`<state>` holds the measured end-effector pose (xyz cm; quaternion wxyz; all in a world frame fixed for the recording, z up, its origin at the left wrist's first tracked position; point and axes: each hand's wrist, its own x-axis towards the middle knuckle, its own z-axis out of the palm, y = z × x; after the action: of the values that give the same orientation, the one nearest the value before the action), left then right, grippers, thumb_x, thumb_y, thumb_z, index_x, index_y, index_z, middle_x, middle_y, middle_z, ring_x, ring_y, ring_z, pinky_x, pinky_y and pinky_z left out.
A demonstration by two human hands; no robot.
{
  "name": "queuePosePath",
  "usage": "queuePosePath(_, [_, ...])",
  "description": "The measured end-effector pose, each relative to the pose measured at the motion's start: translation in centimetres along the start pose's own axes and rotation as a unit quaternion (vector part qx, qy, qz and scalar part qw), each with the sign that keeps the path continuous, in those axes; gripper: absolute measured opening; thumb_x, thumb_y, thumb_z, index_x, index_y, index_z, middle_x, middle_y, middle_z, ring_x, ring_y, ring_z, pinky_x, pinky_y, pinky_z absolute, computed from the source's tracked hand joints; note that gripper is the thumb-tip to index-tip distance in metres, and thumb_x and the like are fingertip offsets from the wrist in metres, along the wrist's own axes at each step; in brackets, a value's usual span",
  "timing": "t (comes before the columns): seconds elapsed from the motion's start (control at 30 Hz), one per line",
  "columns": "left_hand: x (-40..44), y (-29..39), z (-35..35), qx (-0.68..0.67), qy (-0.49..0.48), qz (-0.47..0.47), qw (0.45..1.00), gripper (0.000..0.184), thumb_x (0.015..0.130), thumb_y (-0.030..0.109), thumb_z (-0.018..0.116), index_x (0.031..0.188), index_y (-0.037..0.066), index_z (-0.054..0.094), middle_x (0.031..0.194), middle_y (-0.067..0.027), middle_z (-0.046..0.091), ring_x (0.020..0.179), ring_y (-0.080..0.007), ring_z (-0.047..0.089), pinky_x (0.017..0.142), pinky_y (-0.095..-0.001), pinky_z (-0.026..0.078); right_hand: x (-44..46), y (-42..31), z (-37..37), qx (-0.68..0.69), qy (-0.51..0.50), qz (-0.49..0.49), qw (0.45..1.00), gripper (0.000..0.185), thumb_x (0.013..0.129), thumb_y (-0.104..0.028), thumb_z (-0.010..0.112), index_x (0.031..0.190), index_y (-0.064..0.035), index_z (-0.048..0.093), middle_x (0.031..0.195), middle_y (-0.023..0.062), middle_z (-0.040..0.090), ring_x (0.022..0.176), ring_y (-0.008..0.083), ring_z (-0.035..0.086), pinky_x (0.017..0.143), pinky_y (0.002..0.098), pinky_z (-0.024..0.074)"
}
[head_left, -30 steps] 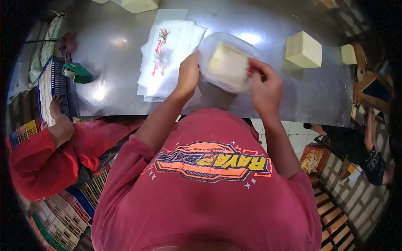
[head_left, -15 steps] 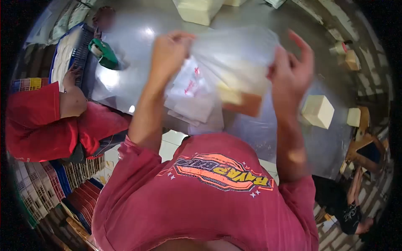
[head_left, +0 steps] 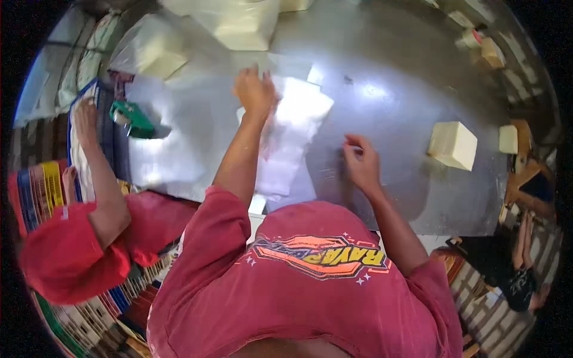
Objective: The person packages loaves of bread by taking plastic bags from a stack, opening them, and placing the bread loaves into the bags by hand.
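My left hand point(head_left: 255, 94) is over the upper left part of a stack of white plastic bags point(head_left: 292, 140). Its fingers are apart and slightly blurred, with nothing seen in them. Right of the stack, my right hand point(head_left: 362, 164) hovers above the metal table point(head_left: 382, 203), fingers loosely bent, thumb and forefinger apart, holding nothing visible. A pale yellow block in a clear bag point(head_left: 158, 53) lies at the upper left, beyond my left hand. Another bagged block point(head_left: 242, 27) stands at the top. On the right sits a bare pale yellow block point(head_left: 453, 145).
A green tape dispenser point(head_left: 132, 119) is on the table's left side. Near it, a person in a red shirt point(head_left: 71, 244) reaches over a blue crate point(head_left: 110, 128). Past the right edge are a small block point(head_left: 508, 139) and a person in dark clothes point(head_left: 495, 256).
Both hands have let go of the clear bag they were stretching around a yellowish block. A bagged block now shows at the upper left. My right hand has moved down and left.
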<state>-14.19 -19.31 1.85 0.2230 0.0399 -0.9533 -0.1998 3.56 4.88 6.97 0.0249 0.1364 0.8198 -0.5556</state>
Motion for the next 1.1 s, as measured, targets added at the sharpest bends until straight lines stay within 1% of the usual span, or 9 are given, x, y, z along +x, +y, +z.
queuePosePath(0.13, [-1.7,-4.4,3.7,0.002,-0.057,0.059,0.997,0.022,0.07,0.018,0.065,0.09,0.01,0.072,0.089,-0.0126,0.067,0.079,-0.0331,0.062,0.072,-0.0433,0.044,-3.9,11.0,-11.7,-0.353,0.218,-0.072,0.907,0.025,0.091,-0.017,0.054,0.11,-0.0018,0.061,0.104,0.0164,0.062,0.101,0.0321,0.058,0.092,0.0406,0.0437])
queuePosePath(0.23, [-0.5,-1.9,-0.9,0.023,-0.126,-0.015,0.992,0.017,0.067,0.017,0.065,0.081,0.012,0.073,0.086,-0.0132,0.069,0.081,-0.0338,0.063,0.071,-0.043,0.043,-3.9,14.4,-21.2,-0.222,0.367,0.174,0.887,0.042,0.094,-0.031,0.052,0.122,-0.0001,0.056,0.124,0.0196,0.055,0.119,0.033,0.048,0.101,0.0419,0.0354])
queuePosePath(0.33, [-0.5,-3.8,-2.9,-0.034,0.014,0.188,0.981,0.019,0.065,0.011,0.078,0.079,0.006,0.066,0.085,-0.0142,0.064,0.094,-0.0364,0.059,0.079,-0.0443,0.044,0.6,22.3,-31.2,0.193,0.437,0.152,0.865,0.061,0.095,-0.045,0.047,0.131,0.0044,0.047,0.137,0.0188,0.048,0.132,0.031,0.038,0.107,0.0418,0.0288])
queuePosePath(0.5, [-0.4,-0.3,-9.6,-0.272,-0.208,-0.093,0.935,0.014,0.085,0.003,0.065,0.091,-0.001,0.054,0.082,-0.0054,0.06,0.084,-0.0127,0.059,0.077,-0.0258,0.046,6.2,13.3,-30.5,0.398,0.144,0.133,0.896,0.053,0.086,-0.028,0.061,0.125,0.0062,0.048,0.119,0.0152,0.058,0.112,0.0257,0.054,0.1,0.0397,0.0377])
queuePosePath(0.63, [-2.7,6.3,-14.3,-0.385,-0.154,-0.099,0.905,0.019,0.085,0.002,0.066,0.099,-0.003,0.054,0.081,-0.0032,0.06,0.074,-0.0098,0.058,0.068,-0.019,0.044,8.2,12.7,-24.0,0.429,-0.064,0.174,0.884,0.048,0.081,-0.019,0.065,0.122,0.0018,0.051,0.113,0.0106,0.06,0.106,0.0224,0.057,0.095,0.0339,0.0424])
queuePosePath(0.77, [-4.8,8.5,-17.1,-0.423,-0.135,-0.029,0.895,0.019,0.085,-0.001,0.065,0.102,-0.002,0.058,0.079,-0.0022,0.061,0.068,-0.0114,0.059,0.066,-0.0228,0.047,1.6,5.8,-13.9,0.408,-0.079,0.158,0.896,0.058,0.079,-0.02,0.068,0.13,-0.0012,0.047,0.118,0.0104,0.058,0.11,0.0203,0.056,0.098,0.0337,0.0416])
queuePosePath(0.83, [-6.1,8.8,-17.1,-0.468,-0.117,0.029,0.875,0.016,0.086,-0.002,0.063,0.102,-0.002,0.059,0.081,-0.0038,0.064,0.07,-0.0122,0.06,0.067,-0.0252,0.048,-1.1,6.4,-9.1,0.409,-0.052,0.099,0.906,0.072,0.081,-0.028,0.066,0.14,0.0,0.036,0.126,0.0152,0.054,0.114,0.0251,0.053,0.102,0.0363,0.037])
queuePosePath(0.93, [-7.4,10.8,-19.7,-0.369,-0.156,0.248,0.882,0.024,0.081,-0.008,0.057,0.104,-0.002,0.063,0.09,-0.0109,0.068,0.078,-0.0213,0.061,0.07,-0.03,0.049,-5.1,2.4,-7.6,-0.012,0.091,-0.091,0.992,0.082,0.08,-0.033,0.071,0.145,-0.0045,0.031,0.127,0.0161,0.053,0.117,0.0266,0.051,0.104,0.0364,0.0356])
queuePosePath(1.1, [-9.4,12.5,-22.4,-0.421,-0.197,0.348,0.814,0.033,0.072,-0.007,0.06,0.103,-0.001,0.066,0.092,-0.0119,0.069,0.08,-0.0266,0.062,0.074,-0.0348,0.049,-8.7,-12.8,-11.4,-0.142,-0.039,-0.503,0.851,0.04,0.07,-0.013,0.073,0.108,-0.0043,0.064,0.097,0.0112,0.063,0.083,0.0286,0.061,0.074,0.0365,0.0492])
